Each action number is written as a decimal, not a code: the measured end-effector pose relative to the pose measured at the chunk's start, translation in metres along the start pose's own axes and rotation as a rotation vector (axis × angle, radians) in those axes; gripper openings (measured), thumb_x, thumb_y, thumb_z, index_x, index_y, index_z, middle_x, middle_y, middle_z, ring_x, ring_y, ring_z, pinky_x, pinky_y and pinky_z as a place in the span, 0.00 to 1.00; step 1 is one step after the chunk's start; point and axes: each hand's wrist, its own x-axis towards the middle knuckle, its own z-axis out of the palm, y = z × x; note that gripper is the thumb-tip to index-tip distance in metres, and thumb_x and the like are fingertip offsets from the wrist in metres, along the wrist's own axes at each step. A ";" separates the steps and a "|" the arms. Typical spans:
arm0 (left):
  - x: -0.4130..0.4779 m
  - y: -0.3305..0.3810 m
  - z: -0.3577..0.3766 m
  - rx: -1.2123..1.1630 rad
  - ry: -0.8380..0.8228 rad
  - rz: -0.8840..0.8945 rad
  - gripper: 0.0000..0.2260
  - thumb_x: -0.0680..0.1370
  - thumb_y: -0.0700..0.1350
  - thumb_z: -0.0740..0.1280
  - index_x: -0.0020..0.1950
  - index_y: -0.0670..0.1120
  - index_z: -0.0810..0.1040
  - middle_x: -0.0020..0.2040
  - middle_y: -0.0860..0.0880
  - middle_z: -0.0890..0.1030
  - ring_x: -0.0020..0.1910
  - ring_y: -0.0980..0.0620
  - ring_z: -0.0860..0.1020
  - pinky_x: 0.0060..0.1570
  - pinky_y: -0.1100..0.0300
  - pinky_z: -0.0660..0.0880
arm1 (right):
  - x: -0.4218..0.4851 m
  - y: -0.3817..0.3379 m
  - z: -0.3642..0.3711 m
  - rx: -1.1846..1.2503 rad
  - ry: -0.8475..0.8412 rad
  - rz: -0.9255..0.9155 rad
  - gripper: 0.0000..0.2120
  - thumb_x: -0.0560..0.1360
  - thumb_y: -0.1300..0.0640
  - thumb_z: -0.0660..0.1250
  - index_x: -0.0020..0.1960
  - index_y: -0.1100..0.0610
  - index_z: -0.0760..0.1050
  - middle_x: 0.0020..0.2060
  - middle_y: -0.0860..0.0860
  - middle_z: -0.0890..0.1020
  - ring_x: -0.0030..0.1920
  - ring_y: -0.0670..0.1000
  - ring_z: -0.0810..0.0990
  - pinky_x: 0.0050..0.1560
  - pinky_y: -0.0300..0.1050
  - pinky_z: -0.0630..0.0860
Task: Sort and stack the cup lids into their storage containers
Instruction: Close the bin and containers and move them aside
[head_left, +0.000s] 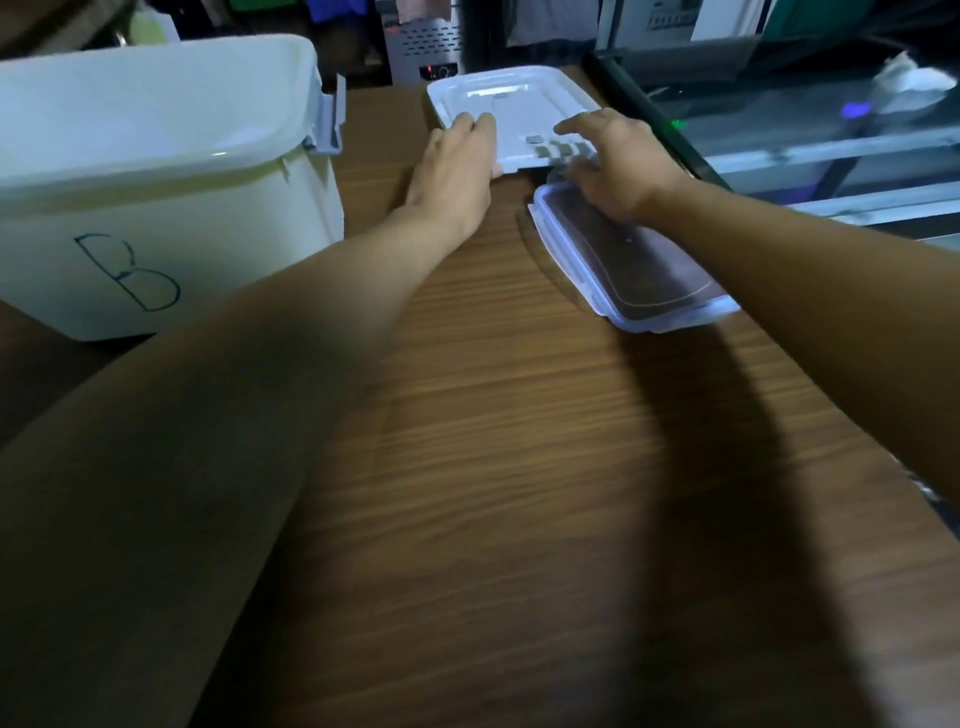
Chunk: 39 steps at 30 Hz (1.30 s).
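Table (519, 467); bin (156, 208) marked B, set at left; white lid (519, 98), at far centre, gripped at its near edge by left hand (457, 161) and right hand (618, 161); clear lid (649, 270) laid flat just nearer.

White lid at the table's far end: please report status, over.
Left hand, right hand: both grip white lid at near edge. Clear lid lies under right wrist. Container B stands left, apart.

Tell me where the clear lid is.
In the head view, the clear lid lies flat on the table, right of centre, just nearer than the white lid, partly under the right hand.
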 end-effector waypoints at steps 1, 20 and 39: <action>0.000 -0.001 -0.002 0.001 0.048 0.002 0.08 0.83 0.35 0.63 0.62 0.39 0.74 0.62 0.40 0.77 0.59 0.37 0.76 0.58 0.47 0.73 | 0.002 -0.002 0.000 -0.001 0.018 -0.012 0.23 0.83 0.59 0.68 0.77 0.55 0.72 0.76 0.57 0.73 0.74 0.59 0.72 0.74 0.47 0.67; -0.014 0.014 -0.121 -0.154 0.282 0.084 0.04 0.78 0.37 0.68 0.52 0.41 0.81 0.50 0.43 0.83 0.51 0.47 0.79 0.47 0.56 0.70 | -0.036 -0.021 -0.077 -0.007 0.459 -0.209 0.12 0.79 0.55 0.71 0.60 0.58 0.80 0.55 0.57 0.83 0.57 0.60 0.78 0.54 0.51 0.71; -0.127 -0.005 -0.257 -0.245 0.288 0.174 0.07 0.77 0.43 0.72 0.51 0.41 0.82 0.45 0.45 0.84 0.45 0.46 0.81 0.45 0.56 0.74 | -0.113 -0.142 -0.132 0.155 0.521 -0.488 0.21 0.78 0.47 0.76 0.61 0.62 0.77 0.54 0.58 0.82 0.49 0.48 0.74 0.48 0.42 0.68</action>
